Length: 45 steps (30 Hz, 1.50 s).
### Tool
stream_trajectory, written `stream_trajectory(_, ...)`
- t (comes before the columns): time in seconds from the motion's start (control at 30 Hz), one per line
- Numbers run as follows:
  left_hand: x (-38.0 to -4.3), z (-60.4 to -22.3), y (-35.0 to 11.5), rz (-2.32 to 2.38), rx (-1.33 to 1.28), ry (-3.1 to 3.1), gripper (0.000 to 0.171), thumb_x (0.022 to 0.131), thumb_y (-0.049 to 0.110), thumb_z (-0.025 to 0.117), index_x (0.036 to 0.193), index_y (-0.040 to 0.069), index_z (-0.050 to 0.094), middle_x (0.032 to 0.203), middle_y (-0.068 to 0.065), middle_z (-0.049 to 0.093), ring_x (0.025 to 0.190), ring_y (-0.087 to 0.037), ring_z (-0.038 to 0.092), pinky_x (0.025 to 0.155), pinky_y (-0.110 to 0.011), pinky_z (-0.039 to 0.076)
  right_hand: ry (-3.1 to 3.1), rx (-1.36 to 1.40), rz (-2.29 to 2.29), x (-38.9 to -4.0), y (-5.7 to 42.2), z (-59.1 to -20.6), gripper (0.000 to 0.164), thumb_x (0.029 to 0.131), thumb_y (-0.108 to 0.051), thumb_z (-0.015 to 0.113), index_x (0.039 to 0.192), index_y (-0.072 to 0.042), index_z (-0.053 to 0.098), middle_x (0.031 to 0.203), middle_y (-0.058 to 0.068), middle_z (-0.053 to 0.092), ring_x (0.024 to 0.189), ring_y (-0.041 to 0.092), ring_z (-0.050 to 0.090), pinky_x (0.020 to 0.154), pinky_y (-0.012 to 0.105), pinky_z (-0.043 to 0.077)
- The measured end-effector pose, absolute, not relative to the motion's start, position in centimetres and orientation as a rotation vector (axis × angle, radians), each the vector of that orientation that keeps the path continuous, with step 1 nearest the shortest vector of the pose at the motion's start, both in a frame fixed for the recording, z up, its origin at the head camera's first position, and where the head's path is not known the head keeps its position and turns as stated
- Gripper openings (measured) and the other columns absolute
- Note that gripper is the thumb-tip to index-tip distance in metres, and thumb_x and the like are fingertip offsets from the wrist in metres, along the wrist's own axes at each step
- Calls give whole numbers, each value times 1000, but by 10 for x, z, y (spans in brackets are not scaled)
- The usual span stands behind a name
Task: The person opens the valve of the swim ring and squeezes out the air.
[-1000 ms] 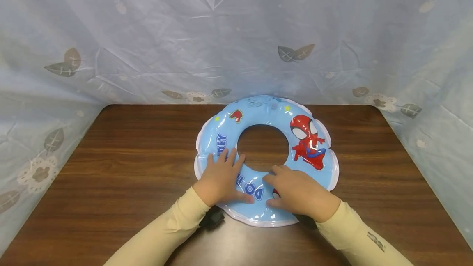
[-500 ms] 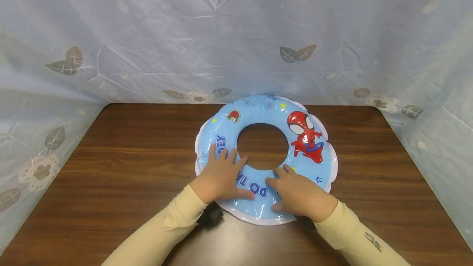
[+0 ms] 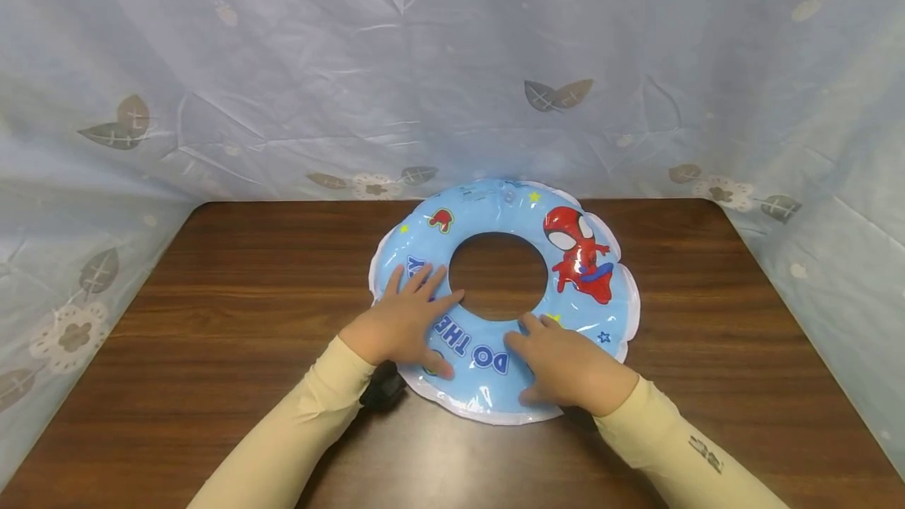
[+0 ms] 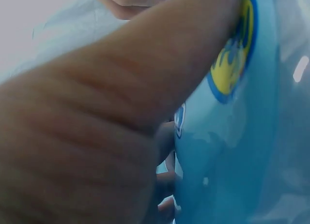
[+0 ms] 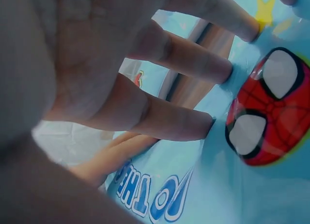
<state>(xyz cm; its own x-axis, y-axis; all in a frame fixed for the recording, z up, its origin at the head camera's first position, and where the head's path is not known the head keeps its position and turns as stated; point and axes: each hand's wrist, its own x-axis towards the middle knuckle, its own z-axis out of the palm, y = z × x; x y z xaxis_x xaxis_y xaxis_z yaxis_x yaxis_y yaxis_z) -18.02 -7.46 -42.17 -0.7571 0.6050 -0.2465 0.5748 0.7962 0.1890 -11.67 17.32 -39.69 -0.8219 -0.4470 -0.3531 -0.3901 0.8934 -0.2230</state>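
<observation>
A blue inflatable swim ring with a pale scalloped edge lies on the wooden table, printed with a red masked cartoon figure and blue lettering. My left hand rests spread on its near left part, fingers pointing toward the hole. On the near right part, my right hand touches the ring with its fingertips, fingers apart and slightly bent. In the right wrist view those fingertips press on the blue vinyl beside a printed red mask. The left wrist view shows mostly the thumb side of the left hand against the ring.
The dark wooden table extends to both sides of the ring. Behind it hangs a pale blue-grey curtain with leaf and flower prints; the ring's far edge reaches close to it. A small black object sits under the left wrist.
The ring has turned a little counter-clockwise, its red figure moving up and left. My left hand has slid left, uncovering more of the lettering. The right hand stays nearly in place.
</observation>
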Motion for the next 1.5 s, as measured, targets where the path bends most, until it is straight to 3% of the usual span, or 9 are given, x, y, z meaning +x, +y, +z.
stream_trajectory(0.17,-178,-426,-74,103,872,2703,117,68,79,78,163,24,35,173,-14,15,159,-39,6,123,-67,0,2629,-597,-253,-119,175,-395,75,73,-34,93,138,-11,63,146,22,53,134,47,50,92,62,56)
stream_trajectory(0.37,-172,-426,-68,97,843,2706,121,69,78,78,164,20,33,171,-18,16,158,-42,9,121,-71,5,2658,-603,-257,-119,179,-392,67,82,-41,85,138,-10,65,142,20,57,133,43,53,96,63,54)
stream_trajectory(0.53,-166,-425,-63,52,814,2726,123,69,82,75,164,19,30,170,-20,19,158,-42,13,121,-71,10,2753,-669,-225,-120,178,-391,58,86,-41,82,134,-11,68,132,17,63,123,38,61,93,58,56)
stream_trajectory(0.73,-162,-423,-58,24,793,2736,125,70,85,72,164,15,29,169,-22,21,156,-45,16,119,-72,14,2743,-862,-239,-121,176,-391,53,86,-36,84,133,-15,71,136,12,66,127,35,62,99,54,55)
stream_trajectory(0.93,-159,-423,-55,16,757,2733,125,70,85,71,165,16,29,169,-22,20,156,-46,16,119,-73,14,2680,-851,-226,-124,176,-394,44,84,-28,87,125,-15,76,130,11,69,121,33,66,92,52,58)
stream_trajectory(1.17,-159,-423,-55,43,755,2716,123,70,84,72,164,17,30,170,-21,20,156,-46,15,119,-74,13,2695,-829,-190,-126,177,-394,28,83,-27,88,108,-16,83,111,5,75,101,23,72,83,41,62)
stream_trajectory(1.37,-165,-419,-62,120,798,2683,112,75,82,70,162,19,36,170,-18,23,157,-44,15,120,-71,12,2695,-770,-148,-125,177,-395,35,79,-30,91,109,-17,79,94,-4,62,85,13,64,74,35,61)
stream_trajectory(1.5,-170,-414,-67,161,872,2710,102,79,76,72,158,18,45,168,-17,30,156,-42,21,122,-67,13,2705,-728,-126,-123,176,-395,47,76,-30,93,116,-14,72,102,2,62,93,19,63,76,41,62)
